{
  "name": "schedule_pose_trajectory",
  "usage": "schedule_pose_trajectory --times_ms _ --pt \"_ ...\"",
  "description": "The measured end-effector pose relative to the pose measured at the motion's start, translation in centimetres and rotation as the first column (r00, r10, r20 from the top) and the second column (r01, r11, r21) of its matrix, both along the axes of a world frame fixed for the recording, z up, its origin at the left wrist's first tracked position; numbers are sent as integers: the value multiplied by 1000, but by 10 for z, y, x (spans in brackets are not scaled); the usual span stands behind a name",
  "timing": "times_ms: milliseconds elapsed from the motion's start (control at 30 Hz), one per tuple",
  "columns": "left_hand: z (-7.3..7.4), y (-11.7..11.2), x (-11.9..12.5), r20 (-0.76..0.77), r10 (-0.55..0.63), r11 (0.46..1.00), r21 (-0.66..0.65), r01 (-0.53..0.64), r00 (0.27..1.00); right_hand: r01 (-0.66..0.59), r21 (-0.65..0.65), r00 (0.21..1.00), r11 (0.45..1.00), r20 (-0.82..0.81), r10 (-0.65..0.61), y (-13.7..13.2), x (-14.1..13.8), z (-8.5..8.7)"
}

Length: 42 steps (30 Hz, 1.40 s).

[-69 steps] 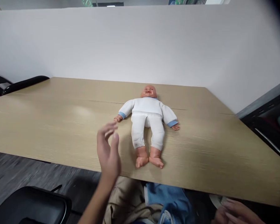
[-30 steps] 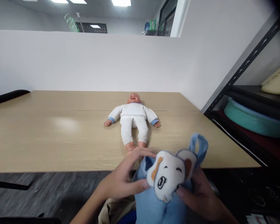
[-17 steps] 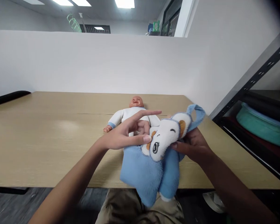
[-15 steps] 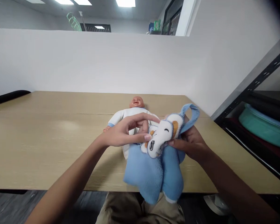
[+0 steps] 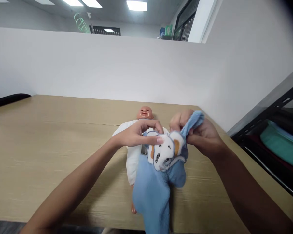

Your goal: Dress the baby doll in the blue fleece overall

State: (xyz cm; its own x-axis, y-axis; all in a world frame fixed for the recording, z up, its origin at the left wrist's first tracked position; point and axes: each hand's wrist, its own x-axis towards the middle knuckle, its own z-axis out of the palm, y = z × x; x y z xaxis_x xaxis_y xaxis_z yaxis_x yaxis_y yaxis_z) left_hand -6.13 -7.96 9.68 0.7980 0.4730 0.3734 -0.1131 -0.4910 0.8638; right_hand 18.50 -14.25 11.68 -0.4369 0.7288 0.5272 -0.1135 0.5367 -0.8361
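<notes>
A blue fleece garment (image 5: 156, 185) with a white elephant face hangs above the doll (image 5: 136, 143), which lies on its back on the wooden table (image 5: 51, 146). The left hand (image 5: 136, 135) pinches its top edge; the right hand (image 5: 200, 135) is closed on its blue strap. A dark shelf (image 5: 278, 130) stands to the right.

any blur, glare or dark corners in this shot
Head view: the lower end of the blue garment is motion-blurred; a soft sheen lies on the table; ceiling lights are blown out; the top right corner is vignetted dark.
</notes>
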Motion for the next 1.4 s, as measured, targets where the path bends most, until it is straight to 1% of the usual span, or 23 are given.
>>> schedule_pose_trajectory --times_ms 67,100,167,200,267,333,367,400,467,533,600,667,733,833,900,967,1000,1033,1100,1167,1233,1333,1400 --pt "4 3 -2 9 51 999 -10 -51 999 -75 18 997 997 -2 75 9 -2 9" --pt "7 4 -4 18 73 997 8 -73 997 -113 22 994 993 7 113 13 -2 13" --pt "13 5 -8 74 117 988 94 -124 990 -178 2 984 984 31 177 21 0 17" --pt "17 5 -10 109 130 978 147 -145 986 -188 -24 981 982 40 188 25 2 18" --pt "22 7 -15 154 135 962 215 -167 979 -159 -106 986 982 40 164 32 7 16" --pt "25 9 -18 146 140 958 231 -172 979 -108 -173 994 979 16 112 39 16 8" --pt "26 10 -19 140 152 953 243 -182 979 -95 -184 995 978 -8 95 44 21 3" --pt "26 11 -20 141 164 945 260 -197 976 -95 -178 995 980 -35 90 49 25 -2" --pt "25 13 -20 153 166 933 296 -205 974 -106 -123 991 987 -98 94 59 32 -11" --pt "22 15 -18 168 148 933 304 -194 975 -55 -45 984 997 -173 47 66 35 -16" --pt "20 16 -15 186 165 928 304 -216 969 48 7 971 999 -235 -45 69 34 -15" --pt "18 16 -12 208 203 909 324 -263 957 116 26 952 993 -287 -104 68 31 -11" --pt "17 17 -10 235 224 884 361 -298 946 93 1 951 996 -295 -89 65 29 -9" --pt "15 17 -9 295 238 855 387 -344 925 33 -105 976 994 -210 -55 66 32 -11" --pt "14 16 -9 330 268 849 363 -384 905 67 -158 994 985 -80 -80 69 36 -18" --pt "12 13 -8 335 308 855 312 -413 891 87 -149 993 985 86 -75 73 38 -25" --pt "12 11 -8 326 325 862 285 -420 888 54 -131 985 990 168 -32 73 37 -28" --pt "12 10 -8 314 336 869 259 -421 888 5 -122 967 993 252 26 73 36 -30" --pt "13 6 -7 292 341 887 215 -409 894 -98 -131 903 987 405 143 69 30 -30" --pt "16 4 -7 265 342 902 177 -394 902 -137 -136 843 981 503 188 64 24 -28" --pt "19 3 -9 242 343 911 149 -384 908 -135 -93 844 986 510 164 60 19 -26" --pt "23 4 -12 237 341 920 116 -374 910 -136 -5 904 991 409 126 61 22 -25" --pt "25 4 -15 235 336 927 92 -365 912 -146 12 926 989 354 132 62 29 -25"
